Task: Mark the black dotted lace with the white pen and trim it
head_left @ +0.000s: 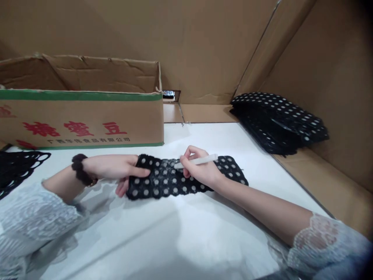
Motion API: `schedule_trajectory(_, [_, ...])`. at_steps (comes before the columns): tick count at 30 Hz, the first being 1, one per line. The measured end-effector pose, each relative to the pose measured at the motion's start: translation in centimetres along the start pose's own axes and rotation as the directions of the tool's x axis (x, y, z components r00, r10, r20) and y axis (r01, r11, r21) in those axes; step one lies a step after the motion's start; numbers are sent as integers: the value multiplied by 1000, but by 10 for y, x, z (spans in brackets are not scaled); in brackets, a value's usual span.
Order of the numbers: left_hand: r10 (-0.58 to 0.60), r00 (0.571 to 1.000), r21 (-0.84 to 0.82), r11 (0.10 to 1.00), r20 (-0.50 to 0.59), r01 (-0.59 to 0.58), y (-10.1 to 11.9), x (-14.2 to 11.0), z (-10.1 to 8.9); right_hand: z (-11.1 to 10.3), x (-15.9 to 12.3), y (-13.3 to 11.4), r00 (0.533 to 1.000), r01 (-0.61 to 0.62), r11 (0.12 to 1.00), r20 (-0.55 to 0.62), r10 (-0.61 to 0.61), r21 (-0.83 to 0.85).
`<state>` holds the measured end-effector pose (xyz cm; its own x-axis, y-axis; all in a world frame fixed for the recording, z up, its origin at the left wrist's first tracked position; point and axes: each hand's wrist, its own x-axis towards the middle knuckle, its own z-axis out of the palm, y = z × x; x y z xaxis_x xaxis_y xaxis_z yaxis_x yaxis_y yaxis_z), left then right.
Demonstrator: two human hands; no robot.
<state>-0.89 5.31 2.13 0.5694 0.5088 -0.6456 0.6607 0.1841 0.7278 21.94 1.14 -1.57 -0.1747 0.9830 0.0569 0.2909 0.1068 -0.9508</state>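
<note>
cardboard wall (186, 46): brown, standing behind and to the right of the desk.
desk (204, 237): white top, carrying the pieces below.
cardboard box (145, 120): open-topped, at back left; green edging, red and dark lettering on its front.
stack of dotted sheets (279, 116): black with pale dots, uneven pile at back right, against the wall.
dotted sheet (155, 181): black, rows of pale dots, at the desk's middle, in front of the box and between the hands.
black netting (20, 167): at far left, holes along its edge, partly out of view.
left hand (122, 171): closed on the sheet's left end, thumb on top, fingers beneath.
right hand (201, 167): fingers curled closed round the pen, over the sheet.
dark wristband (80, 169): fluffy, on the left wrist.
pen (205, 159): white, slanted, tip at the sheet's face.
</note>
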Motion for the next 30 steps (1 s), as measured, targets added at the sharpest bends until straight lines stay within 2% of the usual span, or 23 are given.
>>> schedule_trajectory(2, [-72,979,85,995,189,57,1,-6,-3,1,-2,-1,999,-18,1000,46,18,-8])
schedule_trajectory(3, [-70,976,122,992,204,46,2,-8,-4,1,-3,-2,998,-11,1000,61,12,-13])
schedule_trajectory(4, [-36,987,157,987,158,11,3,-8,-4,2,-3,-2,998,5,1000,70,-3,-19])
schedule_trajectory(6, [89,996,248,965,-21,-81,5,-6,-5,3,-4,-2,996,33,999,85,-31,-28])
schedule_trajectory(8, [204,966,366,921,-159,-134,6,-3,-6,4,-4,0,994,37,999,104,-34,-30])
schedule_trajectory(9, [236,955,426,894,-182,-139,7,-3,-7,4,-3,0,993,42,999,107,-39,-27])
schedule_trajectory(12, [243,958,561,820,-156,-116,9,-2,-3,6,-2,3,991,84,996,108,-83,-5])
schedule_trajectory(14, [272,938,625,776,-215,-82,9,1,5,7,-1,4,989,104,995,108,-104,7])
schedule_trajectory(15, [311,909,656,752,-278,-57,9,4,11,7,-1,6,988,106,994,112,-106,13])
schedule_trajectory(17, [414,812,713,701,-411,3,5,11,22,6,0,8,988,98,995,116,-100,26])
schedule_trajectory(19, [516,716,774,631,-470,54,0,18,31,5,0,9,990,81,996,115,-84,38])
schedule_trajectory(21, [575,659,804,589,-486,79,-5,22,35,4,-1,10,994,50,997,95,-55,53])
schedule_trajectory(23, [587,629,781,623,-509,51,-7,25,38,3,-2,11,997,31,997,74,-36,66])
schedule_trajectory(26, [577,634,741,672,-516,-9,-5,29,44,2,-3,11,995,40,997,84,-45,64])
schedule_trajectory(30, [581,697,812,584,-421,4,-2,35,48,2,-4,12,991,62,997,114,-66,38])
